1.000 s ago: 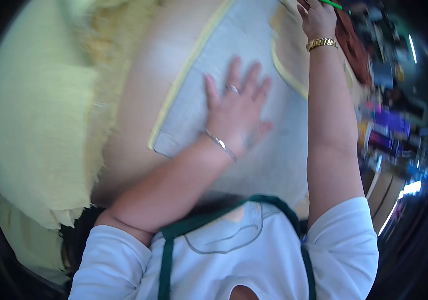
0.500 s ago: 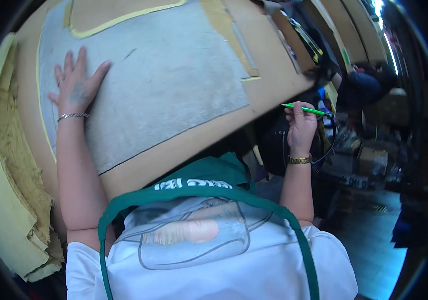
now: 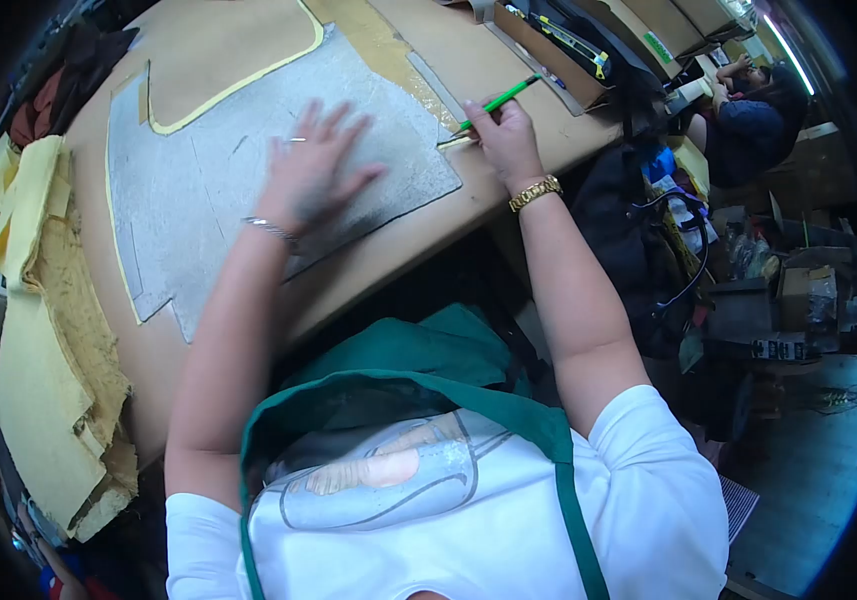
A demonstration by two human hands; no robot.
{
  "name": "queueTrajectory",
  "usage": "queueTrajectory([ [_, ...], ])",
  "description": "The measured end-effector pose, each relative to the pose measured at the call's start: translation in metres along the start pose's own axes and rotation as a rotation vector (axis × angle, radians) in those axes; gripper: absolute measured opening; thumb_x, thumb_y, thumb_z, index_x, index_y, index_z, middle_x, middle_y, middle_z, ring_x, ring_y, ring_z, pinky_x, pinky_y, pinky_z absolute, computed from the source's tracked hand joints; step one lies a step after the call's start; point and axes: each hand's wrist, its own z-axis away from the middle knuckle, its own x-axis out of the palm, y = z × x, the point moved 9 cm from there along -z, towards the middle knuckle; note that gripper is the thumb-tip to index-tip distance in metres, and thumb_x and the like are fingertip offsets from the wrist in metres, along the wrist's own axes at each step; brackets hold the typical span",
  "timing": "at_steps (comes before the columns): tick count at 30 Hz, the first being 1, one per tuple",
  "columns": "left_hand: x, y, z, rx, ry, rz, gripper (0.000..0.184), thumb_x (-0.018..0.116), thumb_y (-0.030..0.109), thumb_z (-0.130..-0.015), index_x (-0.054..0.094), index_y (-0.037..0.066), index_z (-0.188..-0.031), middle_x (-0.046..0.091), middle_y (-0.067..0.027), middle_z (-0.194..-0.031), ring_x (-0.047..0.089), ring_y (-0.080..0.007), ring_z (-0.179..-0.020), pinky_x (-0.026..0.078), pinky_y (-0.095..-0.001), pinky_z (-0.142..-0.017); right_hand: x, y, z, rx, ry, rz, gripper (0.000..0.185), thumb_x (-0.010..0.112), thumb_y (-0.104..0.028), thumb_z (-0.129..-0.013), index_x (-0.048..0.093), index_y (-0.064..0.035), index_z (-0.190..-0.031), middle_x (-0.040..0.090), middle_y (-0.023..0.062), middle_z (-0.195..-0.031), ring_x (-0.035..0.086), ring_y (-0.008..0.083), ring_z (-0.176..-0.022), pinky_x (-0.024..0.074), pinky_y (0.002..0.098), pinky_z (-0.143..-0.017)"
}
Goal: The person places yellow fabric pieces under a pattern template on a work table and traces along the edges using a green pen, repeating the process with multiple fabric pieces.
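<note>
A large grey pattern sheet (image 3: 198, 200) with a cut-out at the top lies on the brown work table (image 3: 238, 60). Yellow material shows along some of its edges, and tan tape (image 3: 378, 50) covers part of its right side. My left hand (image 3: 318, 175), slightly blurred, is over the middle of the sheet with fingers spread; whether it presses down I cannot tell. Between the fingers of my right hand (image 3: 508, 140) is a green pencil (image 3: 510, 95), its tip down at the notch on the sheet's right edge.
Yellow padded sheets with ragged edges (image 3: 68, 350) hang along the table's left side. At the back right a cardboard box (image 3: 548, 50) holds a yellow cutter knife (image 3: 573, 45). A black bag (image 3: 608, 240) is beside the table's right edge. Another person (image 3: 748, 120) sits beyond it.
My right hand has moved from beyond the table's front edge up to the sheet's right notch with the pencil. My left hand has slid rightward from the sheet's left side to its middle.
</note>
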Motion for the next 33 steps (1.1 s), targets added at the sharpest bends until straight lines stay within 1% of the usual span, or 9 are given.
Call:
queueTrajectory([
  [2,0.013,0.038,-0.012,0.073,-0.072,0.021,0.062,0.043,0.057,-0.075,0.037,0.021,-0.125,0.028,-0.0027,-0.134,0.017,-0.0288,-0.127,0.018,-0.0654,-0.090,0.007,0.000,0.002,-0.038,-0.011,0.048,0.020,0.062,-0.019,-0.077,0.053,-0.0013,-0.079,0.056,0.0031,-0.066,0.052,0.0083,-0.060,0.0429,0.0230,-0.055],
  [6,0.045,0.057,-0.021,-0.006,-0.186,0.016,0.063,0.043,0.055,-0.076,0.034,0.019,-0.127,0.025,-0.0031,-0.135,0.015,-0.0306,-0.127,0.017,-0.0660,-0.090,0.010,0.001,0.006,-0.118,-0.029,0.153,0.023,0.063,-0.022,-0.075,0.054,-0.0011,-0.079,0.057,0.0046,-0.065,0.051,0.0090,-0.059,0.0434,0.0246,-0.056],
  [13,0.049,0.054,-0.019,-0.015,-0.135,0.016,0.064,0.042,0.056,-0.076,0.033,0.018,-0.128,0.026,-0.0037,-0.136,0.018,-0.0304,-0.126,0.017,-0.0652,-0.090,0.012,0.010,0.002,-0.130,-0.096,0.178,0.019,0.061,-0.020,-0.077,0.054,-0.0023,-0.080,0.054,0.0027,-0.065,0.047,0.0087,-0.059,0.0406,0.0259,-0.054],
  [16,0.050,0.052,-0.016,-0.015,-0.104,0.044,0.064,0.042,0.056,-0.076,0.034,0.018,-0.127,0.027,-0.0038,-0.135,0.018,-0.0301,-0.126,0.017,-0.0648,-0.091,-0.003,0.008,-0.003,-0.073,-0.079,0.152,0.012,0.057,-0.015,-0.081,0.052,-0.0034,-0.081,0.053,-0.0002,-0.068,0.048,0.0053,-0.062,0.0402,0.0197,-0.056],
  [22,0.048,0.051,-0.016,-0.029,-0.104,0.065,0.064,0.041,0.056,-0.076,0.033,0.019,-0.126,0.027,-0.0034,-0.135,0.018,-0.0293,-0.126,0.017,-0.0642,-0.091,0.024,-0.011,0.008,-0.194,-0.162,0.145,0.012,0.059,-0.012,-0.080,0.052,-0.0038,-0.080,0.051,-0.0022,-0.066,0.047,0.0044,-0.060,0.0391,0.0189,-0.054],
  [25,0.051,0.050,-0.015,-0.033,-0.122,0.034,0.064,0.041,0.057,-0.075,0.033,0.019,-0.127,0.026,-0.0031,-0.135,0.018,-0.0289,-0.126,0.017,-0.0638,-0.091,-0.009,0.000,-0.003,-0.141,-0.069,0.126,0.012,0.059,-0.014,-0.080,0.053,-0.0038,-0.080,0.053,-0.0005,-0.065,0.048,0.0057,-0.060,0.0402,0.0211,-0.055],
  [27,0.051,0.052,-0.018,-0.023,-0.131,0.017,0.064,0.042,0.057,-0.075,0.034,0.019,-0.126,0.026,-0.0029,-0.135,0.018,-0.0286,-0.126,0.017,-0.0636,-0.091,-0.016,0.005,-0.004,-0.080,-0.026,0.312,0.015,0.059,-0.017,-0.080,0.054,-0.0032,-0.080,0.055,0.0024,-0.066,0.049,0.0075,-0.060,0.0413,0.0237,-0.055],
  [31,0.050,0.057,-0.020,-0.024,-0.132,0.030,0.063,0.043,0.056,-0.075,0.034,0.019,-0.126,0.026,-0.0026,-0.135,0.018,-0.0291,-0.126,0.017,-0.0639,-0.091,0.019,-0.011,0.008,-0.217,-0.097,0.272,0.018,0.061,-0.019,-0.076,0.054,-0.0025,-0.079,0.057,0.0062,-0.065,0.052,0.0118,-0.059,0.0432,0.0265,-0.056],
  [33,0.044,0.058,-0.019,-0.046,-0.158,0.040,0.063,0.044,0.055,-0.075,0.034,0.020,-0.126,0.026,-0.0026,-0.135,0.018,-0.0295,-0.126,0.017,-0.0641,-0.091,-0.008,-0.006,0.001,-0.179,-0.014,0.270,0.018,0.062,-0.019,-0.075,0.054,-0.0032,-0.079,0.058,0.0072,-0.065,0.053,0.0134,-0.058,0.0438,0.0273,-0.057],
])
